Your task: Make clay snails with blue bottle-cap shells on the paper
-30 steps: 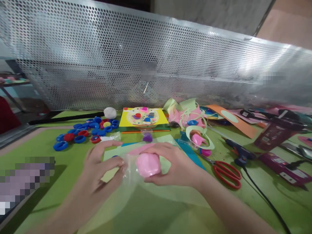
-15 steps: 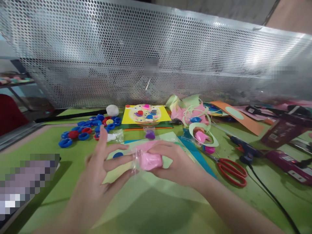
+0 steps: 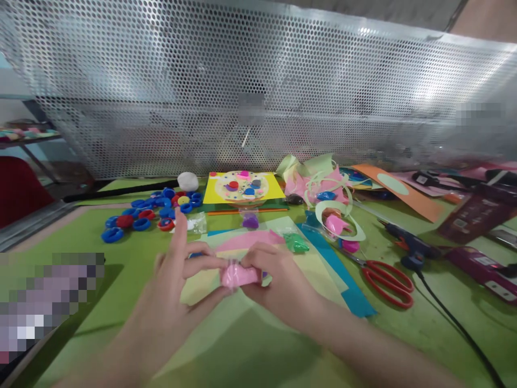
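Note:
Both hands meet over the green table [image 3: 81, 237], pinching a pink lump of clay [image 3: 238, 275] wrapped in clear plastic. My left hand [image 3: 181, 280] grips its left end with thumb and middle fingers, index finger raised. My right hand [image 3: 278, 277] closes round its right end. Beneath them lie sheets of pale yellow, pink and blue paper [image 3: 323, 253]. A small green clay piece in a bag [image 3: 296, 243] rests just beyond my right hand.
Blue and red bottle caps [image 3: 153, 211] are scattered at back left beside a white lump [image 3: 188, 181]. A yellow card with a decorated disc [image 3: 241, 188] sits at the back. Red scissors [image 3: 388, 276], a glue gun [image 3: 407, 245] with cord and paper scraps lie right. A perforated metal screen [image 3: 258, 97] stands behind.
The hands have come lower and closer together. The pink lump looks smaller and more squeezed between the fingers. The green bagged piece is now uncovered beyond the right hand.

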{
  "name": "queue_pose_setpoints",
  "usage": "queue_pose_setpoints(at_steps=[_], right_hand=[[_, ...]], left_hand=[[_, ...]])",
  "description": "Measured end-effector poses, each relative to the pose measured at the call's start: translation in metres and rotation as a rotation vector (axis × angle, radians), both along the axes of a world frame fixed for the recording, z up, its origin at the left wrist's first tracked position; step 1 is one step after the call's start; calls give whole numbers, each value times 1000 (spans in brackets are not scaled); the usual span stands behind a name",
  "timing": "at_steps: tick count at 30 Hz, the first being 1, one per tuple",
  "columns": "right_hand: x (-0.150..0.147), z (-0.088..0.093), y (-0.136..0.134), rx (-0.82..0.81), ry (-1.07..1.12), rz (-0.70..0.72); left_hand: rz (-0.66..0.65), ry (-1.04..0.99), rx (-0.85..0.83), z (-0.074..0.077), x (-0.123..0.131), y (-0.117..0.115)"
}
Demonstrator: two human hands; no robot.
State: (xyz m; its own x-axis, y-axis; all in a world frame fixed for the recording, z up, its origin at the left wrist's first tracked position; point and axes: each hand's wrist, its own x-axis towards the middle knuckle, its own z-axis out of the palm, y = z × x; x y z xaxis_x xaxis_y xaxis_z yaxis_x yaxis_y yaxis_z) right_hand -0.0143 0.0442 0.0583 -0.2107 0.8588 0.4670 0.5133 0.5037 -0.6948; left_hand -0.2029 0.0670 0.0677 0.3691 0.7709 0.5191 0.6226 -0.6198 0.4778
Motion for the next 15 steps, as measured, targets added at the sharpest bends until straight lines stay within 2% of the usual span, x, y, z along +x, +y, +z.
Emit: queue_pose_setpoints(at_steps=[4, 7, 9, 13, 15], right_hand=[[1, 1, -2, -16, -30, -1], [3, 5, -1, -5, 1, -12], [6, 8, 2, -32, 20, -25], [11, 15, 7, -144, 79, -35], [13, 18, 8, -171, 112, -15]], left_hand=[[47, 51, 42, 0, -2, -6], [25, 87, 28, 2, -1, -9], [-27, 121, -44, 5, -2, -8], [-147, 117, -307, 16, -10, 1], [-182, 99, -356, 21, -15, 6]])
